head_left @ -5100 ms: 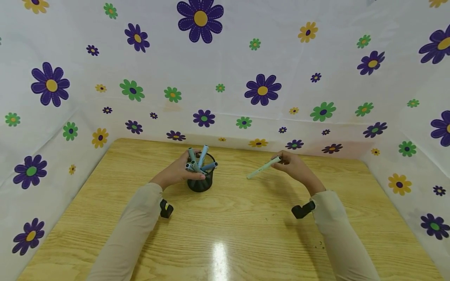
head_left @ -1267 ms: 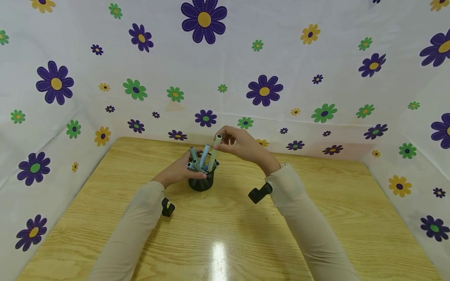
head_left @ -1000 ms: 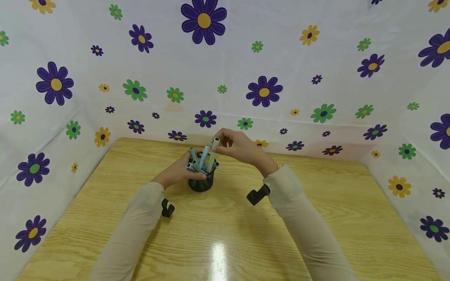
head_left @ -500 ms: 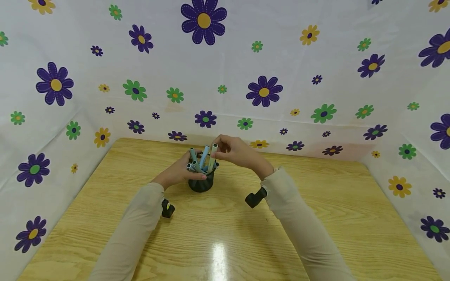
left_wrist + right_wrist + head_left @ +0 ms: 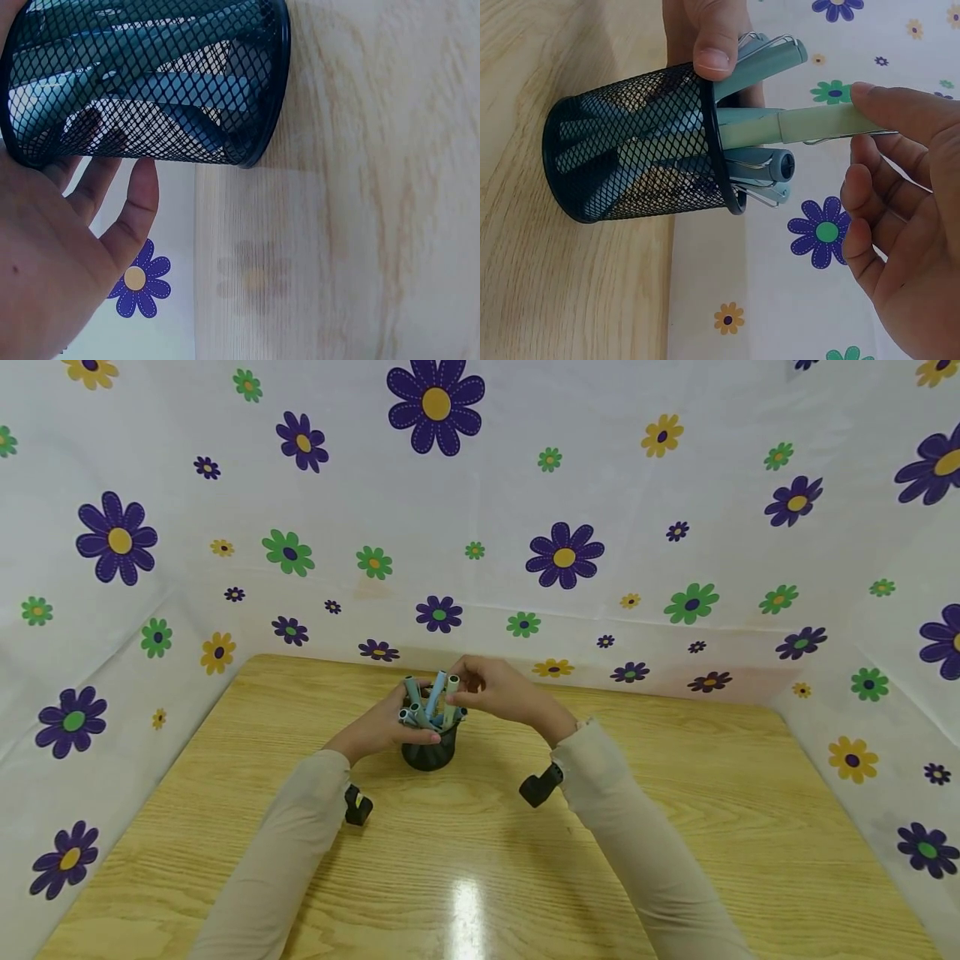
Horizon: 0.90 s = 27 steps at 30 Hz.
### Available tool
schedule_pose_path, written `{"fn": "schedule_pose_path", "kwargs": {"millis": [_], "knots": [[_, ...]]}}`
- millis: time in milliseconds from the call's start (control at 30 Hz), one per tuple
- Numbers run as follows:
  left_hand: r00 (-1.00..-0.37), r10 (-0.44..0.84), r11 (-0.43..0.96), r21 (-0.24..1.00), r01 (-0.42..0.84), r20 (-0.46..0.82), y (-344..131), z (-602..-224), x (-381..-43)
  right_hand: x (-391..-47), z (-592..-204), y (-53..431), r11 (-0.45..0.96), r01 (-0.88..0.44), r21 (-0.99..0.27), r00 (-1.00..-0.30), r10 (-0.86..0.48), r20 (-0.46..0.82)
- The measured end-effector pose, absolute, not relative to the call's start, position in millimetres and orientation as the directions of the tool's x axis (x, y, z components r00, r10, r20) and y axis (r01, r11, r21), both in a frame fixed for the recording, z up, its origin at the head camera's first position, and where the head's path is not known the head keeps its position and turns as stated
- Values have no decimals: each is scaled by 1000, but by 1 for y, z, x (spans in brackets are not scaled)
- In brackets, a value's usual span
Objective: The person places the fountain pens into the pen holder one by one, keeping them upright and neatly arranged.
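A black mesh pen holder (image 5: 429, 754) stands upright on the table, holding several blue and green pens (image 5: 772, 64). My left hand (image 5: 375, 725) grips the holder near its rim, the thumb in front and the fingers round the far side. From the right, my right hand (image 5: 506, 692) pinches the capped top of a pale green pen (image 5: 810, 126) between thumb and fingers. That pen's lower part is inside the holder, visible through the mesh in the right wrist view. A blue pen (image 5: 769, 163) leans beside it against the rim.
The wooden table (image 5: 450, 835) ends at a white cloth backdrop (image 5: 480, 502) printed with flowers, which also rises at both sides. Black wrist cameras hang below the left cuff (image 5: 358, 806) and the right cuff (image 5: 540, 787).
My right hand has brought the pale green pen from the right over to the holder, then lowered it in among the other pens. My left hand keeps its grip on the holder.
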<state>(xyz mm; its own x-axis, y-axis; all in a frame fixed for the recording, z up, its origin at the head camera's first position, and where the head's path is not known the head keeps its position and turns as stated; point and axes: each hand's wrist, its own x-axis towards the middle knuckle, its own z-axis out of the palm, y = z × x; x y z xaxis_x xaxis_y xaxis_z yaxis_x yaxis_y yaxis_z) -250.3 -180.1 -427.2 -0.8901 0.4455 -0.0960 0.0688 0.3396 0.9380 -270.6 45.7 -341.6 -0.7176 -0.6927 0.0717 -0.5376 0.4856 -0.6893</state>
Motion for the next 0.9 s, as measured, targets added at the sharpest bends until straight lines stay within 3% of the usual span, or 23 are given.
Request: {"fn": "schedule_pose_path", "kwargs": {"millis": [567,900], "knots": [[-892,444,352,932,90,-81,-180,-429,-252,-269,-348,53,461,-579,-672,-687,-720,99],[-902,422,360,930,78,-88,-180,-427,-250,-268,-358,74,498,-527,-689,-723,-689,55]]}}
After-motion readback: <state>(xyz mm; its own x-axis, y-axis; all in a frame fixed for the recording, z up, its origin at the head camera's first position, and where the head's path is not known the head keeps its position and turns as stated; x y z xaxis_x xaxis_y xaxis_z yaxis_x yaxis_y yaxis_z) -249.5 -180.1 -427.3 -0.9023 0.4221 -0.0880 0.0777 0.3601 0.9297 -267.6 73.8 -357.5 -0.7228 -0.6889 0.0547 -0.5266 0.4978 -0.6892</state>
